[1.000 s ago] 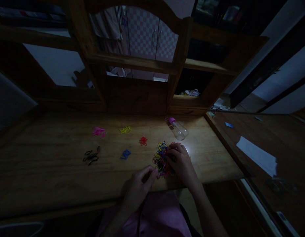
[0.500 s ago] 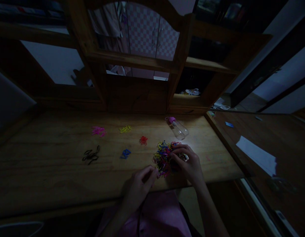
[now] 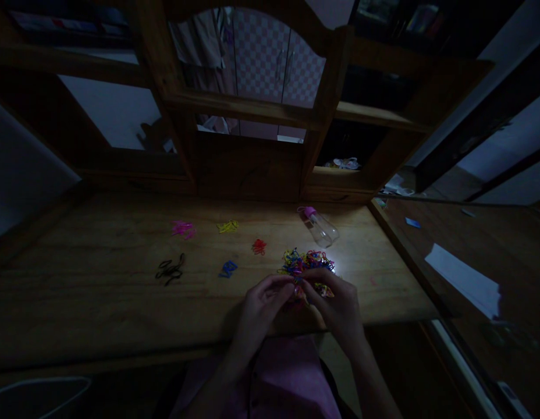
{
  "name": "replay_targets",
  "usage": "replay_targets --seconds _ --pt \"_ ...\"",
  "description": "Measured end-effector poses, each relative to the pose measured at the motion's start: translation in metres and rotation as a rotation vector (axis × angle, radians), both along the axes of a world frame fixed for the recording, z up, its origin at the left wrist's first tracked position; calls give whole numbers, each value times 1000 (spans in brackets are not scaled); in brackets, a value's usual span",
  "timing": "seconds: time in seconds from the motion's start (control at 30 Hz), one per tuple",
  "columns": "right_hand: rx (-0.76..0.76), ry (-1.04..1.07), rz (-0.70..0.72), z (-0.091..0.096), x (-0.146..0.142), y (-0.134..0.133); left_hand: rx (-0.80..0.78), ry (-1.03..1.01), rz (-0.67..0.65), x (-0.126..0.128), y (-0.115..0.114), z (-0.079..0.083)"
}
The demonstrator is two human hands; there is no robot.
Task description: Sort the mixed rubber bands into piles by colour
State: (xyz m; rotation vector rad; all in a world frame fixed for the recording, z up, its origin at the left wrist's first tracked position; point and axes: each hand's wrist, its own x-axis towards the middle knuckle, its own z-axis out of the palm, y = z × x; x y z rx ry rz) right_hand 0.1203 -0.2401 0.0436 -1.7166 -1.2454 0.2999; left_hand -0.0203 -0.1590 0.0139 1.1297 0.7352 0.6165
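Now the left hand (image 3: 262, 304) and right hand (image 3: 338, 295) have been brought together, fingertips nearly meeting at the multicoloured pile of elastic-looking loops (image 3: 297, 263), so work seems shifted from picking to two-handed handling, though whether anything is pinched cannot be told.

A: Can any words or numbers be read?
B: None. The blue card (image 3: 412, 222) at the right is too small to make out.
A: And the white paper (image 3: 464, 280), or the bottle (image 3: 324, 231)?
B: No legible writing, brand or sign on either; the light is too dim.
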Motion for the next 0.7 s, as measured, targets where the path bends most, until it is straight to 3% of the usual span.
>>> replay_targets --seconds 0.13,0.27,0.57,0.7 --pt "52 -76 67 1 -5 -3 35 12 82 6 1 2" --pt "50 -72 106 2 -6 -5 69 20 74 3 3 1" --pt "-96 439 68 -6 -2 -4 -7 22 31 -2 7 -5" --pt "-87 533 47 -10 -1 -3 -29 9 10 -1 6 -7"
